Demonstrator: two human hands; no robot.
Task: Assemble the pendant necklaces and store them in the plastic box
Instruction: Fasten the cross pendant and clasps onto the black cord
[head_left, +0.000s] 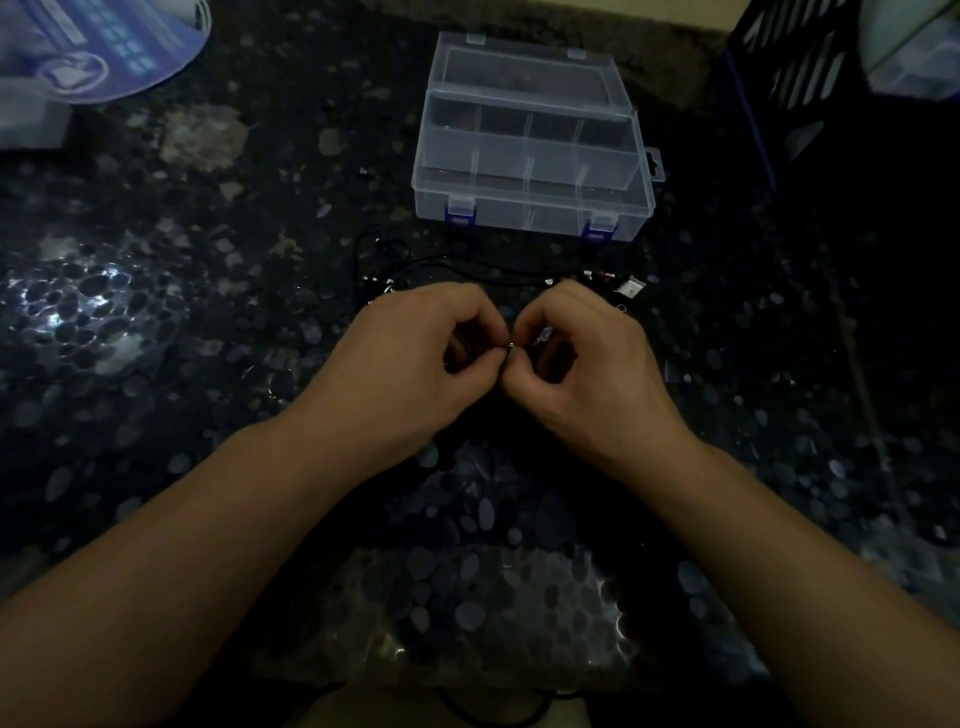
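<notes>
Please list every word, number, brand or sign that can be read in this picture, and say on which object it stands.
No text can be read.
Round blue printed sheet at top left: white blocks and a logo shape, too blurred to read.
Clear plastic box: no label visible.
Dark crate at top right: no marking visible.

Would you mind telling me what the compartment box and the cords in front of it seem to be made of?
Compartment box: clear, glossy moulded plastic, since the dividers show through its walls; blue latches.
Cords: thin, matte black, probably waxed cotton or leather; too dim to tell.
</notes>
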